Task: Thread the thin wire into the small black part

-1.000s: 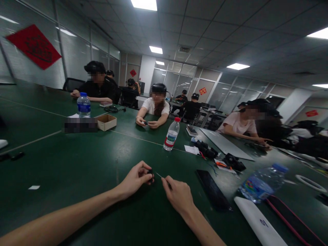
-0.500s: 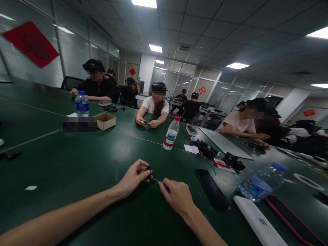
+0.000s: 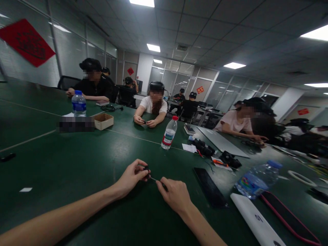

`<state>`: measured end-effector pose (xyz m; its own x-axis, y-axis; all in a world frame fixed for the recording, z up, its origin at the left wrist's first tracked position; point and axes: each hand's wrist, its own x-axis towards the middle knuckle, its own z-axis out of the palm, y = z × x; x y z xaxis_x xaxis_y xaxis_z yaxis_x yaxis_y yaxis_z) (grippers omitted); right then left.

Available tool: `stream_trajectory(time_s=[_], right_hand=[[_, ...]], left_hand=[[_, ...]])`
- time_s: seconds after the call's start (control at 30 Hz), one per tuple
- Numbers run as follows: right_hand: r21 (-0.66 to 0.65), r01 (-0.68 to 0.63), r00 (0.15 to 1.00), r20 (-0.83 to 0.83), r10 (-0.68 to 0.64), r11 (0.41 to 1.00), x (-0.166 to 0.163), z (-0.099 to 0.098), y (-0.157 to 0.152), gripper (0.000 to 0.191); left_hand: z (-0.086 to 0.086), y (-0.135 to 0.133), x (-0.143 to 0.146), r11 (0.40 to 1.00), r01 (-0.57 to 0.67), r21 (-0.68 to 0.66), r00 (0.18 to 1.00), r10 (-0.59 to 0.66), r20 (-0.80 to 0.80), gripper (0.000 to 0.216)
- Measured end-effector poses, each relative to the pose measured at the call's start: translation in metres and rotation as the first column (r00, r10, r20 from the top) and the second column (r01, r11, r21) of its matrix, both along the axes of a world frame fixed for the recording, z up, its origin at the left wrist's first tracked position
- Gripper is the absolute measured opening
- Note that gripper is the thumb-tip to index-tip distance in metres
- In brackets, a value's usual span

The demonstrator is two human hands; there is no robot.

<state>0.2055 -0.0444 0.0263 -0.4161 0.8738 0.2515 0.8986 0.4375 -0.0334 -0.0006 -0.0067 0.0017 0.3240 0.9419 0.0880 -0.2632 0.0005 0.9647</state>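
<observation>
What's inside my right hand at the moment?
A thin metal shaft sticks out of the right hand toward the small black part pinched by the left hand. Its handle is covered by the fingers.

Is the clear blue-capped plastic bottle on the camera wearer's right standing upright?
No, the clear blue-capped plastic bottle lies on its side on the dark green table.

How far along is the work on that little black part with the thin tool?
Done: no finished piece shows by the hands. In hand: left hand pinches the small black part; right hand holds the thin tool, tip at the part. Left: how much remains cannot be told.
</observation>
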Motion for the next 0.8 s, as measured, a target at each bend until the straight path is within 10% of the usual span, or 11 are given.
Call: stream_trajectory(time_s=[0.8], right_hand=[[0.019,0.036,0.998,0.049,-0.037,0.999,-0.0007,-0.0033,-0.0022,0.041]], left_hand=[[0.0002,0.0001,-0.0018,0.999,0.041,0.008,0.999,-0.041,0.025,0.03]])
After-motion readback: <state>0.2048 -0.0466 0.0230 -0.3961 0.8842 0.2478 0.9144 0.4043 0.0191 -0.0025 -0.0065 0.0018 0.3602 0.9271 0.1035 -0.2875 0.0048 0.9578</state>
